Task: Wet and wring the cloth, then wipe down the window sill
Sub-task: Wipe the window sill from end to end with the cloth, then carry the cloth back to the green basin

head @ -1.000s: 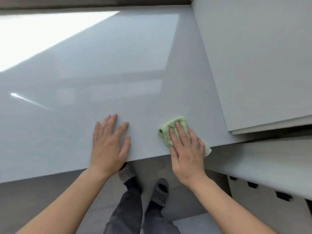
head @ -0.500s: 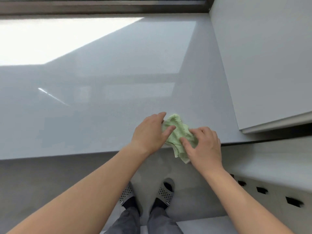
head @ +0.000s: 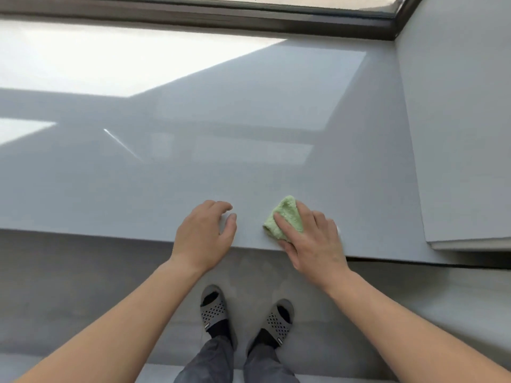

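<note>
While your right hand [head: 312, 239] lies flat over the green cloth [head: 286, 217], fingers fairly straight and pressing down, you've got it parked at the near edge of the window sill [head: 193, 167], lower centre-right of the frame. Only the cloth's upper-left part shows; the rest is under your palm. Your left hand [head: 204, 233] sits just beside it at lower centre, apart from the cloth, fingers loosely curled, tips seemingly resting on the sill, holding nothing.

Now, the cloth itself looks like looped terry, folded into a small pad. It looks soft, light and limp, with no stiffness to push against. You can't tell from here how wet it is.

The sill is glossy, throwing back the window light at upper left, so I'd expect the pad to glide easily and maybe slip out from under a light touch. A flat hand across the middle suits it better than a fingertip pinch, which would likely bunch it up or let a fold trail. Spreading your fingers a touch and tucking your thumb against the near fold should keep the pad together.

Watch that front edge. The cloth sits right at it, and a backward stroke could drag it off towards your slippers [head: 214, 308]. The long reach is up to the dark window frame [head: 193, 17] along the top.
</note>
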`<action>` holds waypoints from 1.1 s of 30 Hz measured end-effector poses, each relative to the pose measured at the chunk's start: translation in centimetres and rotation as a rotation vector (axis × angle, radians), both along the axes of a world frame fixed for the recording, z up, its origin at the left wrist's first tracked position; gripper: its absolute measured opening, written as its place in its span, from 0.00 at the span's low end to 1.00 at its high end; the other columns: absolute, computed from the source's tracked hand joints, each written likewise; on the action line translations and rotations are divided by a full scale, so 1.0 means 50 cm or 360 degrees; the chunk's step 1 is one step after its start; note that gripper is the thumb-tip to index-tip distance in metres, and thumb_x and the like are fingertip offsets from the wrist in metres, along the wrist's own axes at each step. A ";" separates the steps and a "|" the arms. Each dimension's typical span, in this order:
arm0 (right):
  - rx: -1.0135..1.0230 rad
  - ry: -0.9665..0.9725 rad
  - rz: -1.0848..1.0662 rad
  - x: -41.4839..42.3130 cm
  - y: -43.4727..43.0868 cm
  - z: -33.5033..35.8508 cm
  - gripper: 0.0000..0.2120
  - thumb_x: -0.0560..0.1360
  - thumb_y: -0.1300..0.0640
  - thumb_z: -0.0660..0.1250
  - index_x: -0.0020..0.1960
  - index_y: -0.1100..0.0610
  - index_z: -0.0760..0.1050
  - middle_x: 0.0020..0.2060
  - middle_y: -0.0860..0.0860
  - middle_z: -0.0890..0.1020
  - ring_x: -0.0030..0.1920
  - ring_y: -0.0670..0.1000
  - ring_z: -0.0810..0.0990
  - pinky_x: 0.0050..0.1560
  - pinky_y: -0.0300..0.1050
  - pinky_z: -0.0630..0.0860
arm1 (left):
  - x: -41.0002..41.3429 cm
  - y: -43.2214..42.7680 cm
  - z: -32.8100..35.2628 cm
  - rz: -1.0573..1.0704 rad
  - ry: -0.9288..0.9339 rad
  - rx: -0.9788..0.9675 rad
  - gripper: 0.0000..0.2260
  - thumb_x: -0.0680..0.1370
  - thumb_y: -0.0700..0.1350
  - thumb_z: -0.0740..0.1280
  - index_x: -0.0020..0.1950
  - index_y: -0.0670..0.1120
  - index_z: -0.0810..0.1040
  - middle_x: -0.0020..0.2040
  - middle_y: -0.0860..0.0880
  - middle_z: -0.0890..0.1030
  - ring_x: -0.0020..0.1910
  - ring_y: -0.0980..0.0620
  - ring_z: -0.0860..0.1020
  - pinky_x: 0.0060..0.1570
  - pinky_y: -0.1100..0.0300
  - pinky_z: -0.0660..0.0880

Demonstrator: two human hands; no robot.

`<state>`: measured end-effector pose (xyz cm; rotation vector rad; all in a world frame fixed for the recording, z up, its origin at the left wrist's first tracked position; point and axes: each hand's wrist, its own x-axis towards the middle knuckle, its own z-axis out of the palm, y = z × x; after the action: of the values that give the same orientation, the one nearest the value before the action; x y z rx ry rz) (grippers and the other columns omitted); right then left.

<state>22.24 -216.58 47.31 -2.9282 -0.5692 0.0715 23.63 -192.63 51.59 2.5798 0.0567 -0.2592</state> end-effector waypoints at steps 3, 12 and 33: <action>0.0215 0.0152 0.0044 0.014 0.070 0.032 0.21 0.73 0.50 0.70 0.65 0.51 0.77 0.61 0.59 0.76 0.47 0.61 0.76 0.41 0.54 0.76 | -0.044 0.064 0.021 0.0129 0.0032 -0.0006 0.14 0.80 0.51 0.62 0.62 0.48 0.78 0.56 0.52 0.80 0.55 0.53 0.77 0.52 0.59 0.71; 0.0732 0.0449 0.0095 0.008 0.307 0.265 0.20 0.75 0.39 0.61 0.65 0.40 0.75 0.61 0.47 0.74 0.59 0.50 0.75 0.54 0.46 0.76 | -0.183 0.293 0.192 0.0668 -0.0121 -0.0013 0.17 0.78 0.56 0.61 0.61 0.49 0.78 0.58 0.56 0.80 0.58 0.56 0.77 0.56 0.55 0.75; 0.0750 0.0537 0.0952 -0.014 1.288 0.466 0.16 0.76 0.44 0.69 0.64 0.40 0.78 0.63 0.44 0.74 0.54 0.45 0.77 0.52 0.45 0.77 | -0.453 1.072 0.340 0.1617 -0.0097 0.0046 0.18 0.79 0.56 0.63 0.66 0.50 0.75 0.62 0.51 0.77 0.61 0.48 0.76 0.54 0.52 0.74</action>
<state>21.54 -152.20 70.61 -2.1486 -1.1845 0.4249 0.97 -139.03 68.57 2.2430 1.2866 0.2039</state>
